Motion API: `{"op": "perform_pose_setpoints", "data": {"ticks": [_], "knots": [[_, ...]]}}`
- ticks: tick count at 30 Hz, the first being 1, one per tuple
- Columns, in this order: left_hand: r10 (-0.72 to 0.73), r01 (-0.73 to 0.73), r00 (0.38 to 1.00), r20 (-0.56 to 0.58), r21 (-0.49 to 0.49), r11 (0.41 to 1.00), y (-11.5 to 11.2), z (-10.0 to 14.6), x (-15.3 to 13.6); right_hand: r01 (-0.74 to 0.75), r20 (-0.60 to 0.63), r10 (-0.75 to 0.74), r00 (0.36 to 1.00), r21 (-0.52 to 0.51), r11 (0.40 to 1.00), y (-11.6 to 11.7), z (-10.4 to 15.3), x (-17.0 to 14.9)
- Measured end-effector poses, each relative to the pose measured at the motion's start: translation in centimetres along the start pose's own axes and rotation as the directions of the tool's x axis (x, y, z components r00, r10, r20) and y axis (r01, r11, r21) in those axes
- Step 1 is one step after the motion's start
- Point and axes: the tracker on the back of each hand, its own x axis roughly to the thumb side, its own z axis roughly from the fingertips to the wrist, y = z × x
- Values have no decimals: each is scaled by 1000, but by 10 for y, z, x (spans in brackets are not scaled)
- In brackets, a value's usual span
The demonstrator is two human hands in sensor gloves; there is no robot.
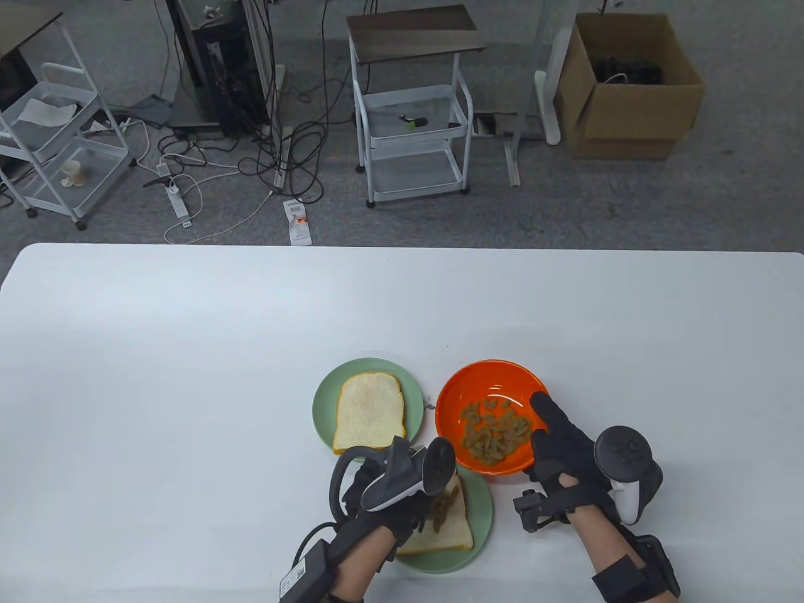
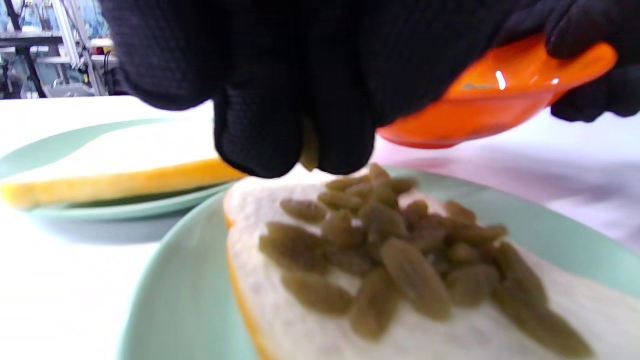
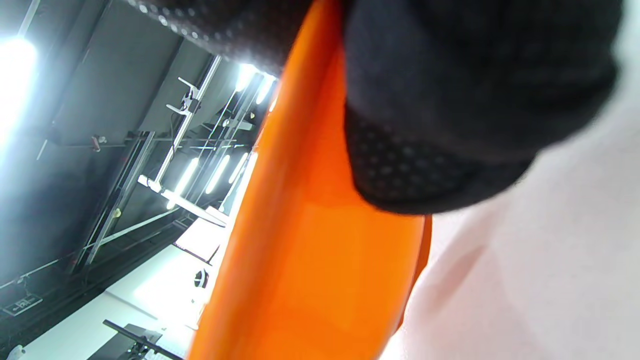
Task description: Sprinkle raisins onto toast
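Note:
A slice of toast (image 1: 449, 524) lies on the near green plate (image 1: 480, 534) with a heap of greenish raisins (image 2: 395, 255) on it. My left hand (image 1: 389, 496) hovers just above that toast; in the left wrist view its fingertips (image 2: 295, 135) pinch a raisin. A second slice of toast (image 1: 369, 411) lies bare on the far green plate (image 1: 326, 402). My right hand (image 1: 556, 452) grips the near right rim of the orange bowl (image 1: 465, 383), which holds raisins (image 1: 493, 432) and is lifted and tilted off the table; its wall fills the right wrist view (image 3: 310, 250).
The two plates and the bowl stand close together at the table's front middle. The white table (image 1: 188, 377) stretches far to the left and back. Carts, cables and a cardboard box stand on the floor beyond the table's far edge.

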Motion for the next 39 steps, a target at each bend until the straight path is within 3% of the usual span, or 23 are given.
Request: {"op": "perform_pose_setpoints", "data": {"ticks": [4, 12, 18, 20, 23, 25, 30, 33, 39], "knots": [[93, -93, 994, 49, -2, 996, 2, 2, 1, 13, -3, -13, 1000, 4, 1000, 0, 0, 0], [113, -115, 992, 56, 27, 993, 6, 5, -1, 14, 7, -14, 1000, 7, 1000, 1, 2, 2], [53, -66, 997, 59, 254, 965, 11, 13, 3, 27, 44, -29, 999, 37, 999, 10, 9, 8], [-27, 8, 998, 54, 322, 947, 12, 17, 11, 32, 68, -37, 997, 64, 997, 16, 15, 14], [-133, 123, 991, 19, 263, 957, 7, 17, 19, 38, 101, -48, 994, 96, 995, 25, 24, 21], [-181, 180, 983, -8, 167, 969, 3, 14, 24, 49, 121, -65, 991, 127, 991, 34, 34, 28], [-200, 202, 979, -46, 44, 978, -4, 8, 29, 36, 201, -63, 978, 138, 990, 46, 53, 42], [-215, 221, 973, -85, 66, 973, -2, 7, 31, 43, 194, -71, 978, 141, 989, 47, 56, 42], [-142, 148, 988, -55, 120, 982, -1, 0, 33, 74, 161, -98, 982, 148, 986, 47, 56, 39]]}}
